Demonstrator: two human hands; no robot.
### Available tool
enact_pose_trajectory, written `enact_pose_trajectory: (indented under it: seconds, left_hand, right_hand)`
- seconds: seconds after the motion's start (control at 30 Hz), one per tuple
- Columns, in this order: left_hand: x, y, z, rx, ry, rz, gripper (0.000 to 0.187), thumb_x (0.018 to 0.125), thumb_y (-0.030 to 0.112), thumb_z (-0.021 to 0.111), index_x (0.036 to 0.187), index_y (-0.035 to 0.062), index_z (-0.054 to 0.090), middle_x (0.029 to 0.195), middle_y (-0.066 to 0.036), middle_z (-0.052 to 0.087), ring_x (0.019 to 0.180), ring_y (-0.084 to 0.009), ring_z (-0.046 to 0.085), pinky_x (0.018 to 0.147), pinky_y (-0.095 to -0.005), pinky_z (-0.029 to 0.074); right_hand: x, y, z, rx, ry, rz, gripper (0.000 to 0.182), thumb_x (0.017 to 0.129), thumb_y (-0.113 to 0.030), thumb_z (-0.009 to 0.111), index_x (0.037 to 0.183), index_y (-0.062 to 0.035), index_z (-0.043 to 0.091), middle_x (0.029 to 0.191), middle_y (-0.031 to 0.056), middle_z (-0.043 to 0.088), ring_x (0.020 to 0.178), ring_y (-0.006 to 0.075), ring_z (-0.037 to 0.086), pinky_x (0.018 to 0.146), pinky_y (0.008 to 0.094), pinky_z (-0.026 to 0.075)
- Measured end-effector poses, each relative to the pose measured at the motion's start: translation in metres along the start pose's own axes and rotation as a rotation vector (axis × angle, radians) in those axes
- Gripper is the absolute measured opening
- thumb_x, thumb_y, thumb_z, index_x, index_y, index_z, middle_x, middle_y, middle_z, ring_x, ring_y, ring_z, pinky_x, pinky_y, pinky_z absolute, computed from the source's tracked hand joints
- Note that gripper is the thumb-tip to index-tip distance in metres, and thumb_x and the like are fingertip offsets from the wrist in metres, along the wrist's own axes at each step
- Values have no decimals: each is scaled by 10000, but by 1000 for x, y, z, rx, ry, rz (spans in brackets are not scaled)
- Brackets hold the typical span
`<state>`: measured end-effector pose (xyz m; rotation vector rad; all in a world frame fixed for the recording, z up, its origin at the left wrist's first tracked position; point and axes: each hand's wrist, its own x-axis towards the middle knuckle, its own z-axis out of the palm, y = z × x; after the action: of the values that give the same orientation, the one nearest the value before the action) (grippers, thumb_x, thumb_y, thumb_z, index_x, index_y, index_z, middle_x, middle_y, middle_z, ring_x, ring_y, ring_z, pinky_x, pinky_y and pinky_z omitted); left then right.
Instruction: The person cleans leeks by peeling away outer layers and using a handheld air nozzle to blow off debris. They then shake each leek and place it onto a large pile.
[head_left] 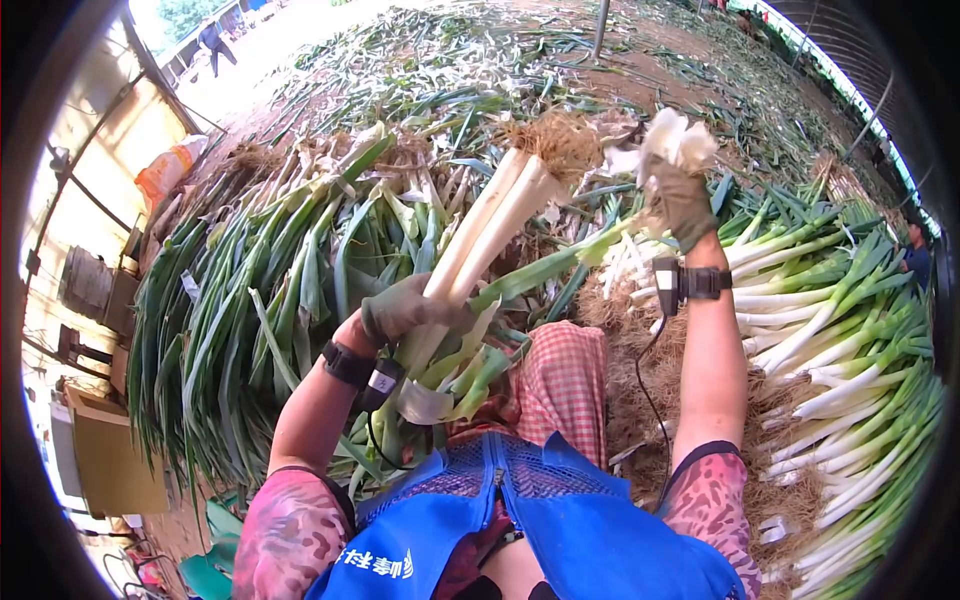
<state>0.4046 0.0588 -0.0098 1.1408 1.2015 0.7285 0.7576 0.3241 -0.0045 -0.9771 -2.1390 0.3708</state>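
My gloved left hand (412, 306) is wrapped round a few thick leeks (492, 225), tilted with their brown root ends (552, 140) up and away from me. Torn green leaves (465, 375) hang below that grip. Out to the right, my gloved right hand (682, 205) is raised and closed on a wad of pale outer leaves (680, 142). A long green leaf strip (555, 268) stretches from the leeks toward the right hand. Beneath my right arm lie trimmed white-and-green leeks (800, 300) with bushy roots.
A heap of untrimmed leeks (230, 290) lies on the left. Stripped leaves (430, 90) litter the ground ahead, where a metal post (601, 30) stands. A checked cloth (565, 375) covers my lap. Far off at the upper left is a person (213, 45).
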Motion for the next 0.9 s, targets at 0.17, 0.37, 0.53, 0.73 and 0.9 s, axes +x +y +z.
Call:
enact_pose_trajectory:
  seconds: [0.17, 0.37, 0.53, 0.73, 0.9]
  left_hand:
    - [13, -8, 2, 29, -43, -29, 488, 753, 211, 797, 1164, -5, 648, 990, -68, 703, 899, -157, 662, 869, -297, 518]
    - [-13, 18, -18, 317, 153, 122, 478, 760, 314, 799, 1101, 8, 665, 935, -44, 689, 860, -134, 640, 808, -298, 516]
    - [-33, 67, -64, 124, 460, 250, 545, 756, 431, 752, 1108, 26, 652, 904, -51, 678, 818, -161, 648, 760, -310, 530]
    - [-35, 113, -105, 637, 399, 568, 350, 859, 308, 689, 1124, 80, 679, 929, -76, 699, 834, -179, 676, 748, -304, 555]
    - [-115, 170, -177, 494, 278, 974, 427, 971, 294, 577, 1280, 2, 606, 1185, -119, 680, 1097, -224, 657, 969, -322, 522]
  right_hand:
    - [-20, -61, 51, 244, -311, -434, 220, 977, -150, 589, 1175, -64, 631, 1091, 62, 667, 974, 195, 645, 856, 301, 538]
    - [16, 10, 65, 216, 31, 192, 244, 988, -160, 509, 1163, -47, 636, 1032, 70, 673, 923, 180, 643, 838, 327, 531]
    - [45, 12, 14, 321, 223, 62, 242, 984, -213, 568, 1164, -74, 651, 1058, 63, 675, 814, 140, 644, 722, 298, 549]
    - [-16, -191, 156, 262, -209, -938, 332, 903, -124, 631, 1222, -106, 540, 1141, 75, 567, 1013, 239, 603, 934, 414, 520]
    - [-148, -250, 255, 495, -886, -732, 379, 860, -233, 610, 1231, -153, 609, 1231, 111, 616, 1078, 300, 622, 960, 408, 481]
